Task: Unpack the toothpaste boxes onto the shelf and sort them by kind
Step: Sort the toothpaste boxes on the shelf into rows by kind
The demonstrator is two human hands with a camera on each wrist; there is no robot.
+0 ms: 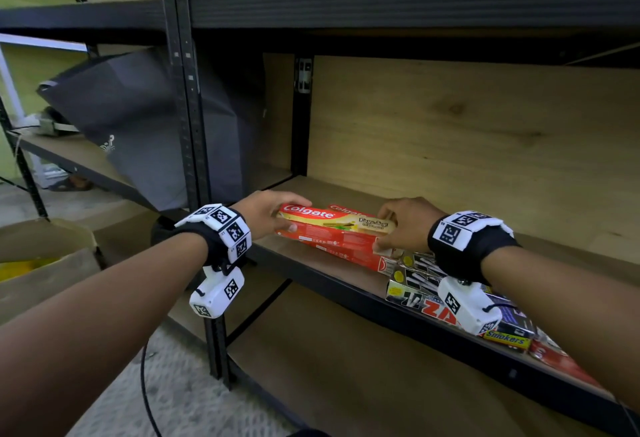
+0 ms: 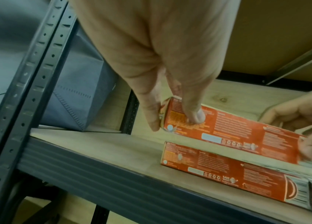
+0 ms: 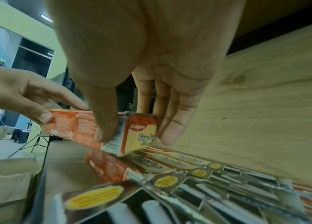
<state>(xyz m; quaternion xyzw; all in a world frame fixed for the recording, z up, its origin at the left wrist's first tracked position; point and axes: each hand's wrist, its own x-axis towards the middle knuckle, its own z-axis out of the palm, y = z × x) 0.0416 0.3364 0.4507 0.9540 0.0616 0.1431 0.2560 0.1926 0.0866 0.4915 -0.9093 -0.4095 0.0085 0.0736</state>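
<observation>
A red and yellow Colgate box (image 1: 332,220) is held level just above the wooden shelf board (image 1: 346,191). My left hand (image 1: 298,215) pinches its left end between thumb and fingers, and my right hand (image 1: 382,229) pinches its right end. In the left wrist view the left hand (image 2: 175,121) grips the box (image 2: 237,133), with a second Colgate box (image 2: 228,169) lying on the board below. In the right wrist view the right hand (image 3: 136,136) holds the end flap, and more Colgate boxes (image 3: 151,163) lie side by side underneath.
Black boxes with yellow stickers (image 1: 415,284) and red boxes (image 1: 561,364) fill the shelf to the right. A grey bag (image 1: 138,125) leans in the left bay past the black upright (image 1: 187,107). A cardboard carton (image 1: 45,263) stands on the floor at the left.
</observation>
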